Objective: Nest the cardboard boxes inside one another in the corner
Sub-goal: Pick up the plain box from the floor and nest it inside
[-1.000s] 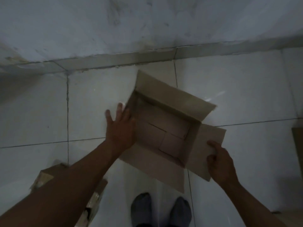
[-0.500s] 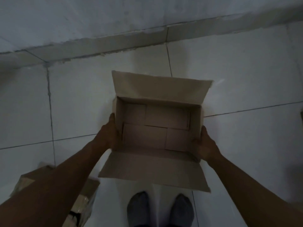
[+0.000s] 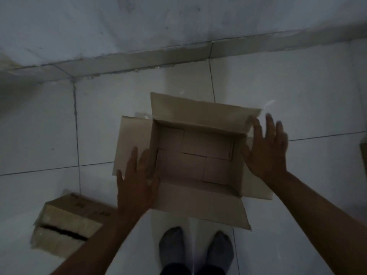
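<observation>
An open cardboard box [image 3: 195,155] sits on the tiled floor in front of me, empty, with all its flaps spread outward. My left hand [image 3: 137,181] lies flat on the left flap, fingers apart. My right hand [image 3: 266,151] is spread open just over the right flap, at the box's right wall; whether it touches is unclear. A smaller taped cardboard box [image 3: 67,223] lies on the floor at the lower left, partly behind my left forearm.
The wall and its skirting [image 3: 178,56] run across the top, meeting a side wall at the upper left corner [image 3: 73,78]. An edge of another cardboard piece [image 3: 363,155] shows at the far right. My two socked feet [image 3: 195,247] stand just behind the box.
The box was turned square and set down on the floor. Both hands have let go of its side walls and now lie spread open over the side flaps, which are folded outward.
</observation>
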